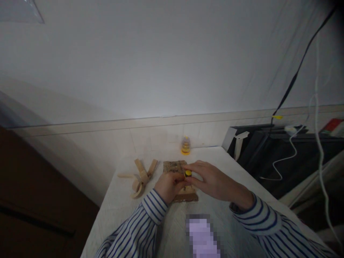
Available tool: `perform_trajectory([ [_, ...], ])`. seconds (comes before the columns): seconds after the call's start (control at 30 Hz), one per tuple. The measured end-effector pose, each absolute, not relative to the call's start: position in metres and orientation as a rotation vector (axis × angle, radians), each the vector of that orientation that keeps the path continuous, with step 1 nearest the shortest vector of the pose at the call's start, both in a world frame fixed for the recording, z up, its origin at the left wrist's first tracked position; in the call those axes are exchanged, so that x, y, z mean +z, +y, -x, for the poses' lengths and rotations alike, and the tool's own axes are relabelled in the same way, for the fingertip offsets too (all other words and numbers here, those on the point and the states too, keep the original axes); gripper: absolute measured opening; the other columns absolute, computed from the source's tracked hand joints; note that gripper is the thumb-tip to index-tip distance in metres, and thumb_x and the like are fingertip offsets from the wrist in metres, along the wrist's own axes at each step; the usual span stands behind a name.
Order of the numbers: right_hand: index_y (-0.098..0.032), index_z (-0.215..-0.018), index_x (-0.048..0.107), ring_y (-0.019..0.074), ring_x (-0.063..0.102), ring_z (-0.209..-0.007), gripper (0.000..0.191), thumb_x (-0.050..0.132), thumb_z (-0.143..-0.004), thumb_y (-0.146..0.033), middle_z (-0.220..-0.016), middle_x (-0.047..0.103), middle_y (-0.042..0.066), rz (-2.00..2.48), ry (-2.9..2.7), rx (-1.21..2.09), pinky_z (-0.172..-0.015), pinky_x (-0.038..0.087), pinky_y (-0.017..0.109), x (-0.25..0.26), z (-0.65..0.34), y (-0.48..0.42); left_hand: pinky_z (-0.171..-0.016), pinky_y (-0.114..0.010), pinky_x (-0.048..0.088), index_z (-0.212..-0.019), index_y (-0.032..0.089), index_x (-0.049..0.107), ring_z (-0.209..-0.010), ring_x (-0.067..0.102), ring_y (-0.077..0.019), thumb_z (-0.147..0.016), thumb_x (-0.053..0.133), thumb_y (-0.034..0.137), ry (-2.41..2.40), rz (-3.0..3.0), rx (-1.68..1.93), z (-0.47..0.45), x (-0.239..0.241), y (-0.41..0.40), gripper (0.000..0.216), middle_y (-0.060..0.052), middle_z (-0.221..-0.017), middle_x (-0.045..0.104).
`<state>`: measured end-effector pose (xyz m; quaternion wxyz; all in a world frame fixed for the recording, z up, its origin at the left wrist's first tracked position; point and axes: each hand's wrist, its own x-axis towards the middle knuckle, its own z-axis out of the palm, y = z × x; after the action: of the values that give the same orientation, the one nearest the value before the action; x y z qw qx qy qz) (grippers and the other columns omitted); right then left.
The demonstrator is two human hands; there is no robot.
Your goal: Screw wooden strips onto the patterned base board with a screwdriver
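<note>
While both hands meet over the work, the head view shows a brown wooden panel [173, 166], cut with fine patterns, lying flat near the far edge of the white desk [126, 211].

My left hand [168, 185] sits at the panel's near left corner with its fingers curled in narrow. They touch the wood, but I cannot tell whether they clamp the panel or merely press on it.

My right hand [212, 181] reaches in from the right. Its fingertips are closed on a small yellow-capped tool [188, 173] that stands upright on the panel between the two hands. The shaft below the cap is hidden by my fingers.

To the left of the panel, lying apart from it, is a wooden assembly [140, 178] of pale strips splayed out like a fan. A small yellow jar [185, 145] stands behind the panel, by the wall. At the right, beyond the desk edge, a white cable [290, 157] trails across a dark surface.

Judged from this pose, the work goes best with the tool held plumb and only light pressure on the cap. The left hand should bear down close to the contact point so that the thin panel neither slides nor lifts. The cut pattern looks delicate, so a tilted tip could slip and mark or crack it.
</note>
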<state>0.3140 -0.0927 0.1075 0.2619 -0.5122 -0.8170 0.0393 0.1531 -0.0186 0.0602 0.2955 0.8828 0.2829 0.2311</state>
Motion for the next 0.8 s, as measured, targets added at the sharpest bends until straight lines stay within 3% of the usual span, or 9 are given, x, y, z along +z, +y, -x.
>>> perform_trajectory([
  [0.17, -0.02, -0.104, 0.06, 0.0186, 0.057, -0.089, 0.021, 0.047, -0.087, -0.021, -0.096, 0.066, 0.005, 1.379, -2.263, 0.099, -0.078, 0.043, 0.035, 0.107, -0.315, -0.088, -0.06, -0.021, 0.04, -0.085, 0.018, 0.07, -0.063, 0.058, -0.0129, -0.079, 0.058, 0.026, 0.715, -2.297, 0.589, -0.153, 0.058, -0.016, 0.015, -0.001, -0.072, 0.069],
  [0.8, -0.016, -0.101, 0.059, 0.0208, 0.055, -0.083, 0.021, 0.048, -0.087, -0.029, -0.086, 0.065, 0.007, 1.481, -2.188, -0.138, -0.073, 0.042, 0.036, 0.093, -0.307, -0.092, -0.073, -0.024, 0.044, -0.089, 0.017, 0.068, -0.077, 0.059, -0.0155, -0.083, 0.052, 0.021, 0.532, -2.315, 0.561, -0.149, 0.064, -0.015, 0.017, -0.002, -0.077, 0.068],
])
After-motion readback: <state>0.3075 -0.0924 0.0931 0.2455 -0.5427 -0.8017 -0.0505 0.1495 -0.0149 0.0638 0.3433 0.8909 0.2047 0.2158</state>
